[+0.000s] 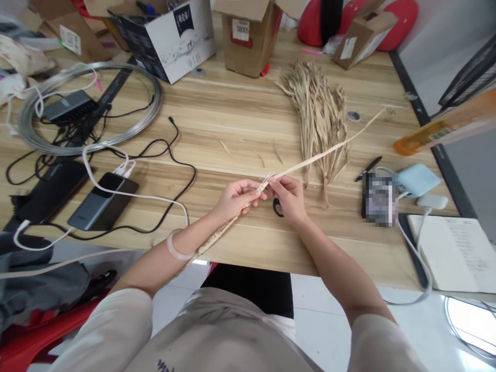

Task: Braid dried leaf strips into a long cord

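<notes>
In the head view my left hand (238, 199) pinches the working end of a braided straw strip (219, 235), whose finished length runs down under my left forearm and past the table edge. Thin loose ends stick up between my hands. My right hand (289, 196) is closed on a long pale dried leaf strand (329, 150), which meets the braid and stretches up to the right. Black scissors (277, 207) lie partly hidden beside my right hand. Beyond it rest bundles of dried leaves (315, 113), their stems toward me.
On the left are a wire coil (153, 103), a power bank (103, 201) and tangled cables. Boxes (248, 46) line the back. To the right lie a tape roll (354, 115), a pen (369, 168), a light blue case (418, 180) and an open notebook (453, 253).
</notes>
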`<state>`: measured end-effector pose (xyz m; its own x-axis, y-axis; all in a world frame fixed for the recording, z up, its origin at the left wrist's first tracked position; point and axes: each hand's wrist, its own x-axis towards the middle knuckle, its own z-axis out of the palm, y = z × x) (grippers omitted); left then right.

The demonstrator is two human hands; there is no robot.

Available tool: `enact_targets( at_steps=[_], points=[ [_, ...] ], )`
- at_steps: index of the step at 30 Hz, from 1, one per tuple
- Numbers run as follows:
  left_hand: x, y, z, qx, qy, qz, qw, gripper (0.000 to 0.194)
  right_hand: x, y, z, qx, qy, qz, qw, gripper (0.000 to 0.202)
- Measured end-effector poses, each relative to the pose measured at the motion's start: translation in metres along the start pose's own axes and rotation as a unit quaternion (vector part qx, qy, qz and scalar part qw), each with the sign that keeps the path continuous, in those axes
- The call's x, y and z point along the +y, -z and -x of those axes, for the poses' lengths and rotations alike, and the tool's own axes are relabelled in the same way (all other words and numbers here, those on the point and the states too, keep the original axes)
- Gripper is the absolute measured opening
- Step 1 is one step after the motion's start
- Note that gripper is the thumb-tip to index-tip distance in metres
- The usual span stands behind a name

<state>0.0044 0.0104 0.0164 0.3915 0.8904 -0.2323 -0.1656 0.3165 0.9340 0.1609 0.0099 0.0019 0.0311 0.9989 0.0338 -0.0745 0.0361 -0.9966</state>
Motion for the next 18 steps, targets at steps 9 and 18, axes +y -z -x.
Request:
enact_targets(
  at_steps=[9,18],
  points=[
    [-0.005,0.006,-0.003,0.018,0.039,-0.042,0.998,0.029,0.002,-0.001,0.001,-0.008,0.016,0.05,0.999,0.032],
    [0.01,0.012,-0.009,0.064,0.105,0.084,0.989,0.017,-0.007,0.035,-0.013,-0.024,0.055,0.302,0.951,0.028]
  ],
)
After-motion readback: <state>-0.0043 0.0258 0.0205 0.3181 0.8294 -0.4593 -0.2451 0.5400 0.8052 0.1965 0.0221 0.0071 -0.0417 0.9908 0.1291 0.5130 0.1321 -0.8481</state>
